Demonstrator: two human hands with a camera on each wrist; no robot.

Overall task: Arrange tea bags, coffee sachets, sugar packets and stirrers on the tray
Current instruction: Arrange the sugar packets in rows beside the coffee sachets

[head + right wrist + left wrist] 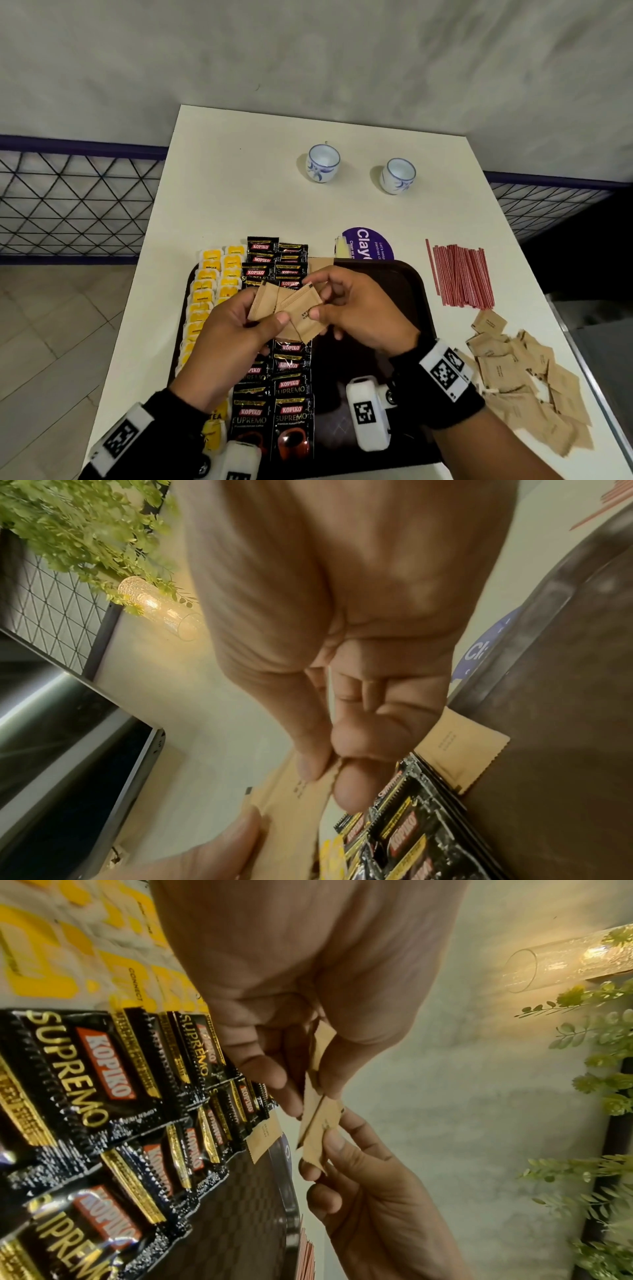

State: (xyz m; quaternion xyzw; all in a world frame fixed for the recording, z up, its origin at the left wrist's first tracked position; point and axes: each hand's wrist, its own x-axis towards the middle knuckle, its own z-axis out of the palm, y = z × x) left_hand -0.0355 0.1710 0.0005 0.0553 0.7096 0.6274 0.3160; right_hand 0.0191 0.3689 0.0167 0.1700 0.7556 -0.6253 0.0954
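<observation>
Above the dark tray [419, 291] both hands hold brown sugar packets [291, 308]. My left hand [239, 329] pinches them from the left between thumb and fingers, and my right hand [352, 308] pinches one from the right. The left wrist view shows the sugar packets [320, 1118] edge-on between both hands. On the tray lie yellow tea bags [209, 291] in two columns at the left and black Kopiko coffee sachets [291, 387] in two columns beside them. One sugar packet [320, 264] lies flat at the tray's far edge. The tray's right half is bare.
Red stirrers [460, 274] lie in a bundle on the white table [239, 192] right of the tray. A loose heap of sugar packets [520, 377] lies near the table's right edge. Two white-and-blue cups [322, 162] stand at the back. A purple round sticker [368, 241] lies behind the tray.
</observation>
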